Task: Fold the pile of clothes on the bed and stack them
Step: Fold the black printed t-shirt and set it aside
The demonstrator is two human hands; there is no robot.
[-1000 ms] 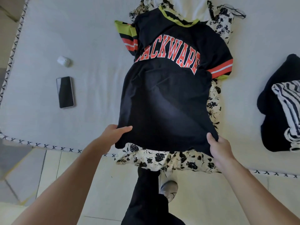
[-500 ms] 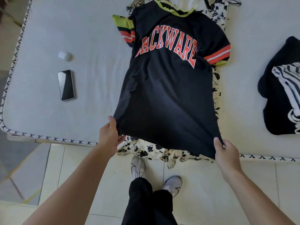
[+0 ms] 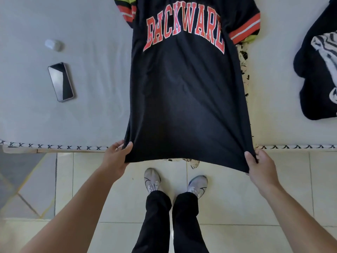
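On the left of the bed [image 3: 94, 110] we are seeing a small white object [image 3: 53, 45], too blurred for us to name, and nearer us a phone [image 3: 60, 82] lying face up on the sheet, both well apart from the clothes.

Our left hand [image 3: 116, 157] is pinching the left bottom corner of the black shirt [image 3: 186, 99], thumb on top and fingers curled under the hem. The shirt is running lengthwise away from us, its long axis going from the hem at our hands up to the collar end, which is cut off by the top edge of the frame. The hem is hanging just past the bed's edge, above the tiled floor [image 3: 228, 198], while the upper part is lying on the bed. The red lettering is facing up and reading upright to us; its last letter is hard to make out in a fold. Both striped sleeves are sticking out sideways, the left one partly cut off.

Under the shirt a floral garment [image 3: 243, 73] is showing only as a strip along the right side and a scrap below the hem. Our right hand [image 3: 259, 168] is gripping the right bottom corner, fingers clamped on the cloth.

At the far right a dark pile of clothes [image 3: 315, 84] with a striped piece on top is lying on the bed, partly out of frame.
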